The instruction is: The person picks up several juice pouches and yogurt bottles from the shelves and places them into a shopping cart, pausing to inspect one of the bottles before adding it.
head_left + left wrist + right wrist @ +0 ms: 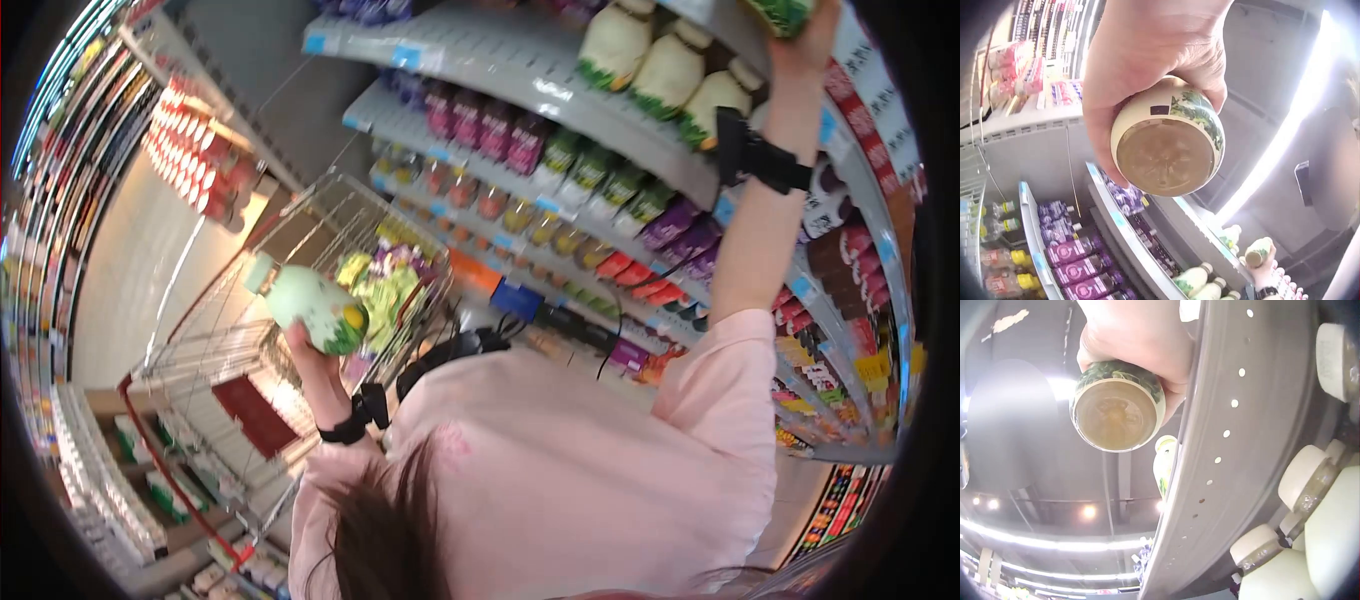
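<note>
My left hand (316, 368) grips a pale green bottle (312, 302) with a leaf pattern, held above the shopping cart; in the left wrist view the left hand (1160, 56) curls round this bottle (1166, 153), its base facing the camera. Up at the shelf, my right hand (808, 48) holds another leaf-patterned bottle (783, 14), partly cut off by the frame. The right wrist view has the right hand (1141, 331) round that bottle (1116, 415), beside the shelf's edge (1179, 450). Its fingers are partly hidden.
Leafy greens (392, 300) lie in the wire cart (200, 350) at the left. Similar pale bottles (665, 75) stand on the upper shelf below the right hand. Purple bottles (495, 130) and green ones (600, 175) fill the shelf beneath.
</note>
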{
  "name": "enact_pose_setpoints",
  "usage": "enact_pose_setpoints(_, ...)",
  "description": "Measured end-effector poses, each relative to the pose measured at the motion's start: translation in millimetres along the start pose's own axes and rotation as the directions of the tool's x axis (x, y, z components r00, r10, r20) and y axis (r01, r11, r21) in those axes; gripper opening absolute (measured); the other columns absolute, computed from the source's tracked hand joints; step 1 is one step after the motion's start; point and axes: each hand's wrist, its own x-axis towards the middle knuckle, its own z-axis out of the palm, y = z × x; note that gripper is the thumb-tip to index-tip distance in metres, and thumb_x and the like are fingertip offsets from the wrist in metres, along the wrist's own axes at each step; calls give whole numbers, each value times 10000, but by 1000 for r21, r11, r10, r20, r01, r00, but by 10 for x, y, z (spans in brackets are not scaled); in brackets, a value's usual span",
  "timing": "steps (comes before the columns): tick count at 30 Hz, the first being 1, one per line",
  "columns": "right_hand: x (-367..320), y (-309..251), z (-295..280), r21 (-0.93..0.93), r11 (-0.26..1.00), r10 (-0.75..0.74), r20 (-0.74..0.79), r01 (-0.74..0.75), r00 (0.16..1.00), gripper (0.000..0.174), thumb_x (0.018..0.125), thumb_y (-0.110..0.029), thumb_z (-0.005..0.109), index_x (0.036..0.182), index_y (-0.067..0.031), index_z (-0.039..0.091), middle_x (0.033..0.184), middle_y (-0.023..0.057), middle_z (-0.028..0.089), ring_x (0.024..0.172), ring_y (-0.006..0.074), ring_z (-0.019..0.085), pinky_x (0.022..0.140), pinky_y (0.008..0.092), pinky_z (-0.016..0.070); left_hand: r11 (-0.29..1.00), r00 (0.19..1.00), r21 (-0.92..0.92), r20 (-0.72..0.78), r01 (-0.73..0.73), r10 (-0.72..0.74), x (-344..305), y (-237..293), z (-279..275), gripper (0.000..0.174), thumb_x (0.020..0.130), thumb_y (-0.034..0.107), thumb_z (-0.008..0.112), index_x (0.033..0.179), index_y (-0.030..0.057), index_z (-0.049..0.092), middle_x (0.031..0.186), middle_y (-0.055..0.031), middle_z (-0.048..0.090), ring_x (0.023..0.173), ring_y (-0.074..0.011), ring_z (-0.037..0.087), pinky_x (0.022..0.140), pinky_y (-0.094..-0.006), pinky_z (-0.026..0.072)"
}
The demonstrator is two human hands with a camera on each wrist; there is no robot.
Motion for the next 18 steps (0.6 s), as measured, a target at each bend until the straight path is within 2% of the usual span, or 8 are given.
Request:
enact_pose_setpoints(1, -104, 11, 25, 94, 993, 80, -74, -73, 994, 413, 893, -381, 485, 1109, -31, 533, 953, 81, 631, 837, 207, 631, 746, 329, 513, 999, 998, -6, -62, -33, 33, -47, 101, -35, 692, 794, 398, 561, 1323, 21, 324, 1264, -181, 463, 1131, -336, 487, 912, -476, 447)
enact_pose_setpoints(4, -329, 7, 267, -232, 966, -12, -483, -115, 875, 538, 825, -338, 405, 1192, 47, 489, 1180, 171, 529, 1096, 359, 512, 973, 511, 370, 987, 974, 66, -160, -149, 158, -184, 292, -293, 626, 823, 365, 512, 1299, -6, 348, 1252, -190, 470, 1105, -332, 506, 894, -469, 460)
enact_pose_setpoints(7, -950, 41, 738, 36, 971, 236, -249, -234, 939, 936, 690, -513, 556, 1370, 28, 206, 1321, 277, 318, 1211, 394, 351, 1027, 492, 298, 958, 900, 216, -355, -187, 255, -313, 412, -514, 596, 841, 406, 468, 1258, -13, 388, 1177, -186, 517, 1044, -314, 536, 863, -458, 473)
enact_pose_setpoints(9, -1450, 272, 812, 489, 754, 447, 107, -438, 888, 950, 678, -526, 633, 1358, -5, 222, 1257, 228, 353, 1092, 370, 443, 898, 498, 408, 975, 896, 39, -387, -219, 217, -429, 487, -614, 567, 836, 392, 476, 1223, -17, 412, 1089, -192, 552, 961, -314, 571, 799, -435, 494)
enact_pose_setpoints(11, -2044, 558, 927, 731, 219, 491, 490, -647, 720, 969, 665, -540, 710, 1347, -39, 237, 1194, 178, 388, 974, 346, 534, 768, 505, 517, 967, 800, 4, -561, -254, 212, -530, 557, -618, 523, 854, 430, 430, 1191, 31, 462, 1065, -177, 564, 950, -321, 568, 781, -451, 495)
enact_pose_setpoints(12, -2404, 599, 1120, 737, 232, 629, 385, -635, 676, 944, 663, -548, 686, 1327, -30, 259, 1115, 183, 441, 840, 311, 591, 708, 475, 550, 967, 806, -17, -556, -254, 202, -596, 580, -647, 516, 854, 427, 428, 1189, 37, 466, 1060, -174, 565, 947, -322, 568, 783, -455, 493)
enact_pose_setpoints(16, -3038, 607, 1518, 267, -19, 908, 409, -963, 96, 761, 684, -650, 566, 1093, -22, 432, 892, 111, 520, 758, 237, 601, 622, 383, 534, 965, 818, -36, -540, -260, 200, -980, 659, -772, 462, 834, 377, 461, 1165, 55, 477, 1049, -157, 568, 963, -322, 559, 826, -455, 473)
enact_pose_setpoints(18, -3319, 801, 1462, 319, -202, 855, 519, -926, -8, 632, 709, -539, 545, 1062, -21, 468, 919, 122, 541, 793, 262, 603, 637, 402, 527, 949, 822, -47, -516, -310, 243, -1095, 688, -880, 433, 822, 341, 484, 1151, 60, 480, 1048, -153, 568, 972, -321, 556, 839, -450, 469)
